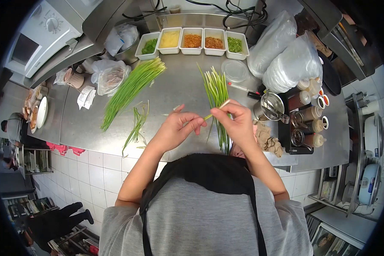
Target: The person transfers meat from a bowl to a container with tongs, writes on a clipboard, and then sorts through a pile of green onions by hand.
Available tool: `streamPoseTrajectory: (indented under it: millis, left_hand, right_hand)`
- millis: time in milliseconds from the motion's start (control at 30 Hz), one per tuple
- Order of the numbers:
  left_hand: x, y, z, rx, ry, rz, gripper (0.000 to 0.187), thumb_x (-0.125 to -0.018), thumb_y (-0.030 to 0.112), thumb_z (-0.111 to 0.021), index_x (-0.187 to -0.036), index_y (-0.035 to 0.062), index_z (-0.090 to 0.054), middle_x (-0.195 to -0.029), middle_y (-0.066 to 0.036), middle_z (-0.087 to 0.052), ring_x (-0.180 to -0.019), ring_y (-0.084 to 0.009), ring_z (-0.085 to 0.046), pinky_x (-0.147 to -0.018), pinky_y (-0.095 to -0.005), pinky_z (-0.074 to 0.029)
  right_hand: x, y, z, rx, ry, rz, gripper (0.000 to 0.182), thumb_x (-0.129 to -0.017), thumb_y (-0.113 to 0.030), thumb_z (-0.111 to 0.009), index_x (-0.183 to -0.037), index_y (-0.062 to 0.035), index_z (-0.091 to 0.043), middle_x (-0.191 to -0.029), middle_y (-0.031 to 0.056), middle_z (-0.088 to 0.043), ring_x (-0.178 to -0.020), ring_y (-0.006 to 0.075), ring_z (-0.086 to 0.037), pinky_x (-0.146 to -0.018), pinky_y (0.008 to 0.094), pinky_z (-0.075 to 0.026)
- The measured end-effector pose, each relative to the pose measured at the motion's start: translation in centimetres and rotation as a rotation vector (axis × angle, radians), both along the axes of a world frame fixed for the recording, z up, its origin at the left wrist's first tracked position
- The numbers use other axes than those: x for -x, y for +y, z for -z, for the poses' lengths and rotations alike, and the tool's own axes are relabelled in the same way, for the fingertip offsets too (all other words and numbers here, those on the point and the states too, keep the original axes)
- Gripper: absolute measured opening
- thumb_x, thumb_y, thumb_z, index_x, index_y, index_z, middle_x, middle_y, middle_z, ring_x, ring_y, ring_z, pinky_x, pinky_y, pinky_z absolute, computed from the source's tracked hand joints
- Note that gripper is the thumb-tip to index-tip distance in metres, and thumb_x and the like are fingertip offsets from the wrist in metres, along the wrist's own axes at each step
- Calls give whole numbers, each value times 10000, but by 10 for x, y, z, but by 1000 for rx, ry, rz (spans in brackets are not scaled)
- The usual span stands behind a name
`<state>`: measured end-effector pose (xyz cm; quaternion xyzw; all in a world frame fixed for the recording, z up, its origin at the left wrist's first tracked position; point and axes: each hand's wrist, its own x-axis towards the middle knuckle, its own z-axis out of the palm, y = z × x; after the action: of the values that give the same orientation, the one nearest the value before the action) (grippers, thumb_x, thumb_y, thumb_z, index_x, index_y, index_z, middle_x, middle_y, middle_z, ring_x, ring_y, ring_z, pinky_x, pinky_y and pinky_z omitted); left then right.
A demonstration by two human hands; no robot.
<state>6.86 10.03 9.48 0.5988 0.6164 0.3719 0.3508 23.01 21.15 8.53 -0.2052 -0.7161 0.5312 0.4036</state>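
Note:
Between my two hands, above the steel counter (175,94), is a thin green stalk (208,116). My left hand (181,127) pinches one end with thumb and fingers. The pale end of the stalk is held by my right hand (234,120), thumb against the fingers. A bundle of green stalks with pale tips (214,85) lies beyond and partly beneath my right hand. Farther left rests a larger green bundle (130,89), its pale ends pointing to the back. A small heap of loose, limp green pieces (137,123) lies left of my left hand.
Several white trays (192,50) of chopped food line the back. At right are plastic bags (294,64), a metal pot (269,114), a crumpled brown cloth (266,141) and sauce bottles (313,113). A plastic-wrapped container (113,79) stands left. A person in dark clothing (57,222) is at lower left.

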Motion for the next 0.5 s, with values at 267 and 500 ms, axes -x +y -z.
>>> streamPoseTrajectory:
  millis: [267,500]
  left_hand:
    - [42,-46,26,106,12,-93,211,-918,204,-521,-810,89,-661,-652,7,-616,-730,-141,-607,-1088,-481,-183]
    - [61,-51,12,134,327,-485,322,-948,256,-456,-778,59,-645,-812,-44,-648,-835,-195,-605,-1058,-501,-166]
  right_hand:
    - [-27,33,-14,312,134,152,148,-832,-129,-673,-737,-18,-655,-620,-35,-516,-567,33,-438,-545,191,-319]
    - [-27,34,-17,342,134,75,201,-863,-164,-632,-729,-14,-611,-688,33,-583,-599,81,-472,-614,224,-371]
